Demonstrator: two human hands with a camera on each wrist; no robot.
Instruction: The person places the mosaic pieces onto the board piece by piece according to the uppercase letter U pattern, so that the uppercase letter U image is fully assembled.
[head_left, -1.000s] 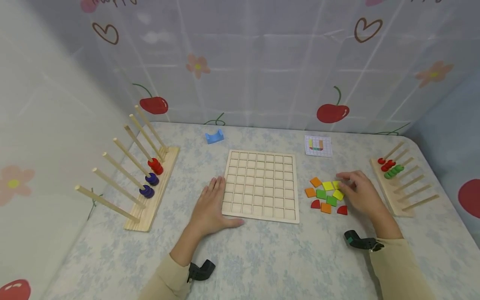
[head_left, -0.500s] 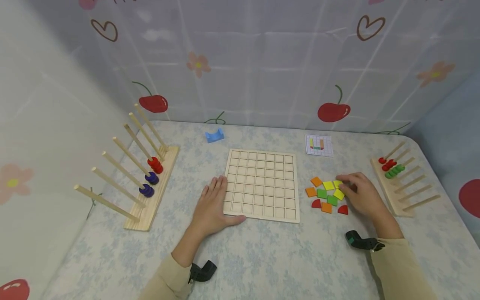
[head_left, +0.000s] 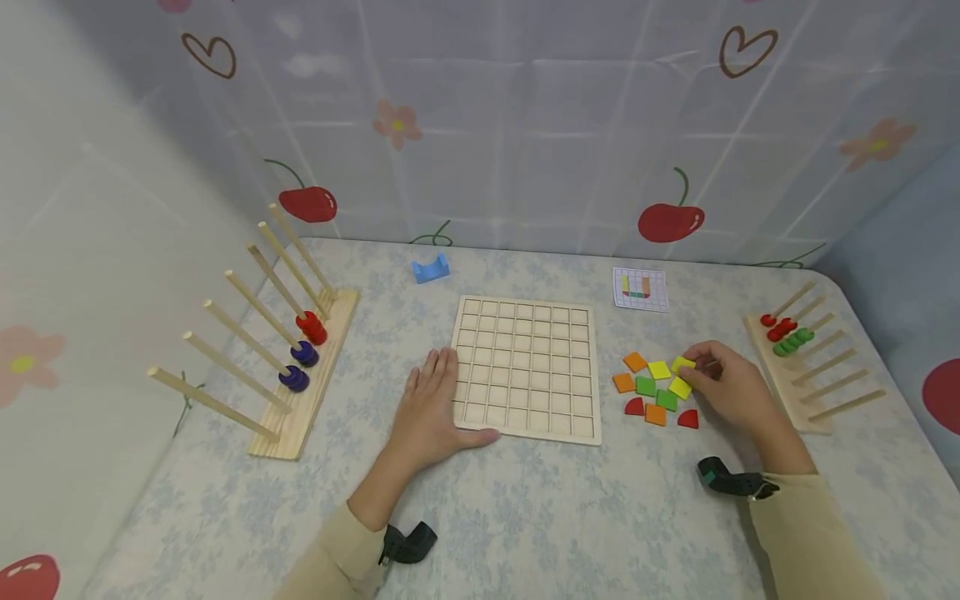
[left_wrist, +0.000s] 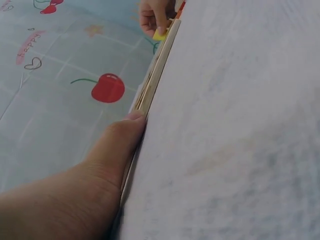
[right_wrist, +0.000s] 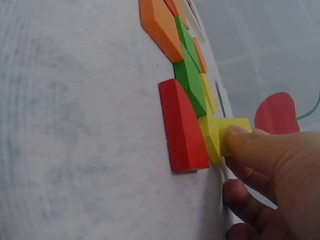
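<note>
My right hand point(head_left: 726, 382) pinches a yellow square tile point(right_wrist: 235, 131) between thumb and fingers, tilted up beside another yellow tile point(right_wrist: 211, 137). Around it lies a loose group of flat tiles: a green tile point(head_left: 646, 386), an orange tile point(head_left: 655, 414), a red quarter-round tile point(head_left: 687, 419) and several more. My left hand point(head_left: 429, 408) lies with straight fingers along the left edge of the wooden grid board point(head_left: 525, 367). Its thumb reaches along the board's near edge, right at the wood in the left wrist view.
A printed pattern card point(head_left: 641, 289) lies behind the tiles. On the left stands a peg rack point(head_left: 330, 350) with red and blue beads; a second rack point(head_left: 795, 392) with red and green beads is at the right. A blue curved holder point(head_left: 431, 269) sits at the back.
My right hand has lifted one yellow tile so that it now tilts up from the group. The left hand stays at the board's edge.
</note>
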